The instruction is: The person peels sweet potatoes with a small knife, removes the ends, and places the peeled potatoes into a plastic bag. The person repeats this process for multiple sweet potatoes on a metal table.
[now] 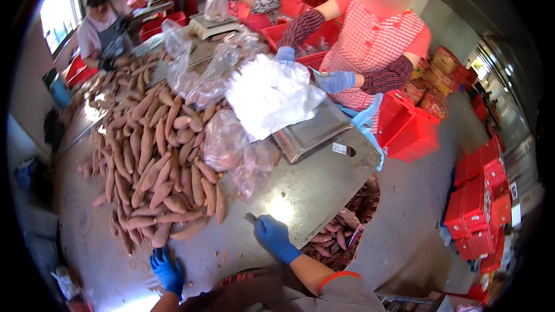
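A large heap of sweet potatoes (147, 151) covers the left part of the metal table (243, 229). My left hand (167, 271), in a blue glove, lies at the heap's near edge, its fingertips by the lower end of one sweet potato (162, 235); the fingers are spread a little. In its blue glove, my right hand (275, 238) is closed on a small knife (250, 217) near the table's right edge. Only a short dark piece of the blade shows. Small cut bits (220, 256) lie between my hands. Clear bags of sweet potatoes (225, 138) stand beyond the heap.
Across the table, a co-worker in a checked apron (368, 43) handles thin plastic bags (273, 95) beside a scale (310, 130). A container of sweet potatoes (331, 240) stands below the right edge. Red crates (470, 208) are stacked at right. Other people work farther back.
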A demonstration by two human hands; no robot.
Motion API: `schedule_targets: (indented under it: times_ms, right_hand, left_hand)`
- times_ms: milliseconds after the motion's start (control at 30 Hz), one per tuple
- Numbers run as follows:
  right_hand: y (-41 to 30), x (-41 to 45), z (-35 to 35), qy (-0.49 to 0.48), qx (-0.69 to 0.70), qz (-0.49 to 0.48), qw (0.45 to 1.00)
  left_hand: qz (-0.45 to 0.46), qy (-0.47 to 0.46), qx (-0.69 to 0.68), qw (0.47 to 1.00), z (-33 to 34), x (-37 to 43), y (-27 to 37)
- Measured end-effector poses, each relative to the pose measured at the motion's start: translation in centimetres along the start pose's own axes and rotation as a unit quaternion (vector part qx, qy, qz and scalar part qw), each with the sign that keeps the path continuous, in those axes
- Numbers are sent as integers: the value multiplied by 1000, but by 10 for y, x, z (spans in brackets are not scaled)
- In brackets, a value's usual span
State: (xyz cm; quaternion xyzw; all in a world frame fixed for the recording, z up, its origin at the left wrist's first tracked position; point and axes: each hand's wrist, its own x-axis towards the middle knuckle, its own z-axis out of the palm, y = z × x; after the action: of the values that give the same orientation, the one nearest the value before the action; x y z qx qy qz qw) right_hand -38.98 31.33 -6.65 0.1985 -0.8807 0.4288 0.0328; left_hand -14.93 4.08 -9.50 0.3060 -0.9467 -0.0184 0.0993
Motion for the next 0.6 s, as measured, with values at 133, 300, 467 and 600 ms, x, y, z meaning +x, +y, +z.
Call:
schedule_targets:
  times_ms: [133, 300, 467, 600]
  right_hand:
    - [-4, -3, 1, -20, 18, 33, 999]
    - [-14, 0, -7, -58, 22, 17, 998]
    - [-12, 42, -40, -68, 32, 13, 997]
    - [70, 121, -55, 46, 163, 46, 984]
  left_hand:
    - [-1, 0, -13, 1000, -6, 0, 0]
    - [2, 8, -19, 1000, -3, -2, -2]
    - [-15, -2, -16, 1000, -3, -3, -2]
    - [2, 13, -13, 1000, 3, 2, 0]
